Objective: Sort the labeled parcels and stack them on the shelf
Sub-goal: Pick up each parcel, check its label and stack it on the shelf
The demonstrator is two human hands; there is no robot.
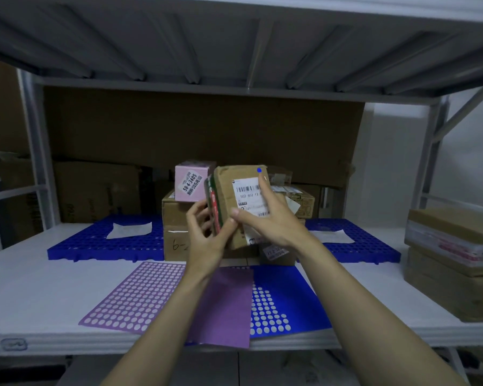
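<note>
The left hand [207,232] curls round the lower left edge of a brown cardboard parcel with a white barcode label [241,201], thumb meeting the right thumb at its bottom corner. The right hand [268,218] presses flat on the label, forefinger stretched toward a small blue dot sticker [259,170] at one o'clock. The parcel is held tilted above the white shelf board [39,296]. At eleven o'clock a pink labelled box [191,181] tops stacked cartons [176,232]; at six o'clock lie purple [140,296] and blue [285,299] sticker sheets.
</note>
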